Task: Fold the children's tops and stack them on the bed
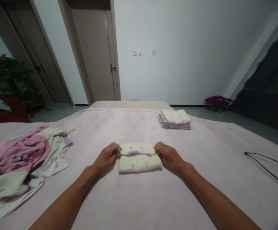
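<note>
A cream garment (140, 162) with small pastel prints and a lilac-edged neckline lies folded into a compact rectangle on the pink bedsheet (139, 201). At its left end, my left hand (109, 157) pinches the upper folded layer between thumb and fingers. Opposite it, my right hand (169, 156) grips the same layer at the right end. Both hands rest close to the sheet, and the fingertips are partly hidden by the cloth. The lilac edge runs across between the hands.
A stack of folded clothes (176, 119) stands at the back right. Loose clothes (24, 156) are heaped on the left. A black wire hanger (268, 166) lies at the right. Beyond the bed are a door (93, 51), a potted plant (9, 76) and purple flowers (217, 101).
</note>
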`<control>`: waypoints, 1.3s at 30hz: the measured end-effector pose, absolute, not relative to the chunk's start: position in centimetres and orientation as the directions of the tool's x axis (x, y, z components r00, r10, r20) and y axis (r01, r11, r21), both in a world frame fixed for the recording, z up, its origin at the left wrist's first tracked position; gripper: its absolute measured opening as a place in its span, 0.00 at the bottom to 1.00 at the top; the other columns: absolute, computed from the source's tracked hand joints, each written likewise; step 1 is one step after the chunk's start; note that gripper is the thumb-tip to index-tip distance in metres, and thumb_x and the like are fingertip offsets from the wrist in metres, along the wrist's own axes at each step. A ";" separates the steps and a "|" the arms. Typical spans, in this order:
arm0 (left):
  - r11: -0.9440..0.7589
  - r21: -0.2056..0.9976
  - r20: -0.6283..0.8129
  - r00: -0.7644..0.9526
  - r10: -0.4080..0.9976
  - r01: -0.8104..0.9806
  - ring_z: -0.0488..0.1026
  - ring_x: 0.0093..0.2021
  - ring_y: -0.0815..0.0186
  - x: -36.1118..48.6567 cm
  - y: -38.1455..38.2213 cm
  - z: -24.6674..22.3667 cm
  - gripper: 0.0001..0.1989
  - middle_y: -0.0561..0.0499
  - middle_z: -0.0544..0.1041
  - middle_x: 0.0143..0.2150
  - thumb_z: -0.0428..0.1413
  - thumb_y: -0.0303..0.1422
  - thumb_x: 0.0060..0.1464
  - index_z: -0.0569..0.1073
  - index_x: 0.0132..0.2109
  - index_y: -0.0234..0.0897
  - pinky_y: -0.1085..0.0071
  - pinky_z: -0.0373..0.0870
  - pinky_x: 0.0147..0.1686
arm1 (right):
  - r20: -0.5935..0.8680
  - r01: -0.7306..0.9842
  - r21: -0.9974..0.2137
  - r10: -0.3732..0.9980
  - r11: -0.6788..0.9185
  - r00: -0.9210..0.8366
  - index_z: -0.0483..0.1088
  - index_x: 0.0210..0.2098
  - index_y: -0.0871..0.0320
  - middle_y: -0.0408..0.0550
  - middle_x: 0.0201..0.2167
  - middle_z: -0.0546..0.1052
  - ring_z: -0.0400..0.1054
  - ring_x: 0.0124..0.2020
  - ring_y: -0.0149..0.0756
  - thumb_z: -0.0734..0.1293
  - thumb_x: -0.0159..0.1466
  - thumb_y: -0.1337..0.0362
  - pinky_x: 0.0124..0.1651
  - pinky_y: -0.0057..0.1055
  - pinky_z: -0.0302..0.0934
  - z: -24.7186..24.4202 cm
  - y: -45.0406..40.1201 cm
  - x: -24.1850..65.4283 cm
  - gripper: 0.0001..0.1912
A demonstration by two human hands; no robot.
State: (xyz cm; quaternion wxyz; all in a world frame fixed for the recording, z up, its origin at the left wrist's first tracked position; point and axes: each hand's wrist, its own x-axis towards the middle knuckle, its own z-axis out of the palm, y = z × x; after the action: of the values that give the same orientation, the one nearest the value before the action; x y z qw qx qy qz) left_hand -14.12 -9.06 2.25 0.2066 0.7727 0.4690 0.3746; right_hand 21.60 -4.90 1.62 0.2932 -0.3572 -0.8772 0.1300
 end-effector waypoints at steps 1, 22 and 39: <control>-0.403 0.709 0.362 0.191 0.912 0.578 0.74 0.40 0.63 -14.3 -9.1 2.4 0.08 0.48 0.76 0.39 0.49 0.25 0.48 0.69 0.35 0.39 0.70 0.69 0.40 | 0.428 0.546 -0.456 0.711 0.703 -0.558 0.67 0.36 0.53 0.48 0.38 0.74 0.68 0.38 0.38 0.59 0.55 0.75 0.44 0.32 0.61 1.5 -4.9 21.6 0.14; 0.111 0.648 -0.073 -0.084 0.994 0.753 0.70 0.22 0.63 -12.3 -6.2 5.5 0.15 0.48 0.74 0.19 0.58 0.42 0.46 0.75 0.20 0.38 0.70 0.56 0.26 | 0.009 0.749 -0.651 0.988 0.122 -0.153 0.71 0.19 0.56 0.51 0.16 0.74 0.66 0.18 0.34 0.59 0.67 0.44 0.26 0.30 0.54 5.1 -2.6 19.7 0.29; 0.358 0.882 -0.393 0.058 0.918 0.307 0.54 0.15 0.77 -12.8 -7.7 2.6 0.20 0.57 0.65 0.18 0.60 0.49 0.44 0.71 0.26 0.33 0.77 0.49 0.17 | -0.269 0.225 -0.941 0.962 -0.253 -0.040 0.64 0.33 0.57 0.37 0.15 0.69 0.58 0.14 0.25 0.67 0.59 0.67 0.17 0.19 0.49 2.9 -2.9 19.0 0.06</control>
State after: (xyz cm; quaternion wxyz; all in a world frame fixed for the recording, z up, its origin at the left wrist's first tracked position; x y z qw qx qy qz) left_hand -12.79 -7.65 2.65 0.5375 0.4902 0.6247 0.2839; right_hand 18.99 -2.95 2.87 0.3537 -0.5959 -0.4982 0.5211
